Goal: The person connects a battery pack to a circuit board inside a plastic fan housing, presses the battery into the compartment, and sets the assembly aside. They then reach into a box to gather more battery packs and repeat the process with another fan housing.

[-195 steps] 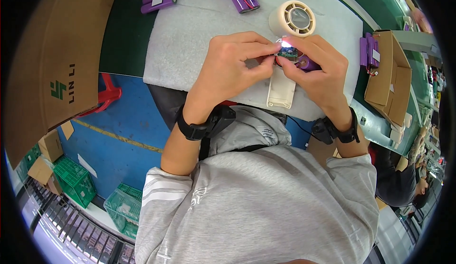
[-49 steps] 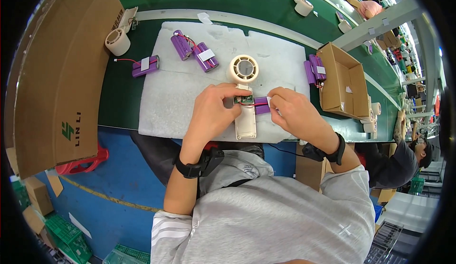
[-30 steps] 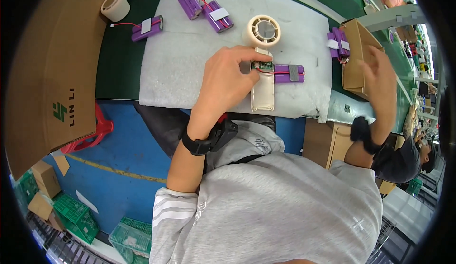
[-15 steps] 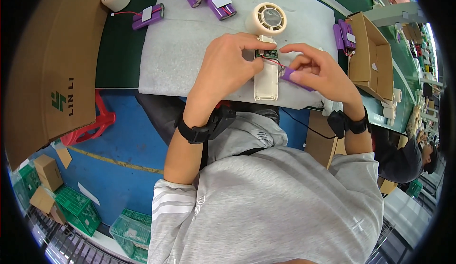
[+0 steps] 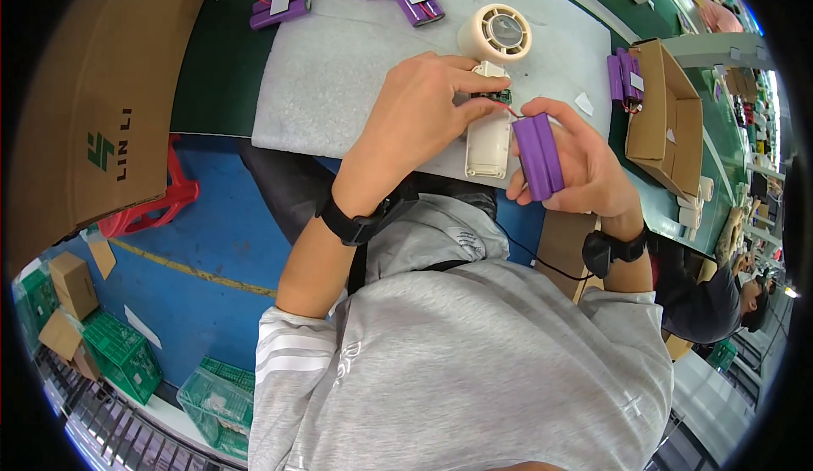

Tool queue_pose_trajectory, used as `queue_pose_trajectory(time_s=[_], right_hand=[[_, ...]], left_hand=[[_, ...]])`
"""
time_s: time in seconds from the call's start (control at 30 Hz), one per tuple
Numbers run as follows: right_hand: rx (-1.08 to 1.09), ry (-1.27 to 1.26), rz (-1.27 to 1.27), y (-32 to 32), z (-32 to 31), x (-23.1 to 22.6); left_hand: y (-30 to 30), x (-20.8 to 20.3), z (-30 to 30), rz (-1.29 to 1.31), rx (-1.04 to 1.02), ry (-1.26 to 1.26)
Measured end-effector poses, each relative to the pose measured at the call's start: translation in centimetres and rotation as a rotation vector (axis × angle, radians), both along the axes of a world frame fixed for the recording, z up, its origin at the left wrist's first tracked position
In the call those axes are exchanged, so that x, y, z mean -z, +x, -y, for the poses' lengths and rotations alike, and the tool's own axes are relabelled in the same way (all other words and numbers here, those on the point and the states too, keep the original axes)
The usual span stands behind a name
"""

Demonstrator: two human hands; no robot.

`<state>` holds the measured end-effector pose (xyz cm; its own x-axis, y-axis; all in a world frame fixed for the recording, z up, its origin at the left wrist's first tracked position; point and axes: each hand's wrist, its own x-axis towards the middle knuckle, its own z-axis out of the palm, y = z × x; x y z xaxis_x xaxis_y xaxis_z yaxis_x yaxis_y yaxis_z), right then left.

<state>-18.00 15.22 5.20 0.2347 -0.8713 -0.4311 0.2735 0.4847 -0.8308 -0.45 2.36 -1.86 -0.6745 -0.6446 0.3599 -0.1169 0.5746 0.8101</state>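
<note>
A cream handheld fan lies with its handle casing uncovered and its round head pointing away from me. A small green circuit board sits in the upper part of the handle. My left hand grips the handle there, thumb and fingers around the board, hiding part of it. In my right hand is a purple two-cell battery pack, held upright just right of the handle, with its broad side showing. A thin red wire runs between the pack and the board.
A grey-white foam mat covers the bench. More purple battery packs lie at its far left, others beside an open cardboard box at the right. A large carton stands left. Another person sits far right.
My right hand has raised and turned the battery pack, bringing its broad side into view. My left hand stays at the board. A small white scrap now shows on the mat's right.
</note>
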Motion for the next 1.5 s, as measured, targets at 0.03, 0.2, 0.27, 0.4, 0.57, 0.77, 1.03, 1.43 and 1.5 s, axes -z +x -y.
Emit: queue_pose_trajectory(time_s=[0.03,0.2,0.27,0.4,0.57,0.77,1.03,1.43,1.5], right_hand=[[0.027,0.015,-0.073,0.1,0.0,-0.1],[0.029,-0.072,-0.334,0.4,-0.1,0.3],[0.027,-0.296,-0.549,0.4,-0.2,0.8],[-0.05,-0.468,-0.786,0.3,-0.1,1.1],[0.047,-0.43,-0.6,-0.3,-0.1,1.8],[0.144,-0.317,-0.344,-0.3,0.0,2.9],[0.304,-0.083,0.095,-0.6,0.1,3.1],[0.21,-0.091,-0.064,-0.1,0.8,2.6],[0.222,-0.034,0.002,-0.5,0.7,2.7]], left_hand=[[0.0,0.0,-0.1,0.001,-0.001,0.003],[0.0,0.1,-0.3,0.014,-0.003,-0.068],[0.0,0.0,-0.3,0.007,0.005,-0.076],[0.1,0.2,-0.2,-0.02,0.017,-0.081],[0.1,0.2,-0.1,-0.023,0.022,-0.047],[0.1,0.1,-0.1,0.041,0.032,-0.053],[0.0,0.3,-0.1,0.01,0.012,-0.053],[0.1,0.2,-0.2,0.012,-0.003,-0.055],[0.0,0.3,-0.1,0.013,0.0,-0.048]])
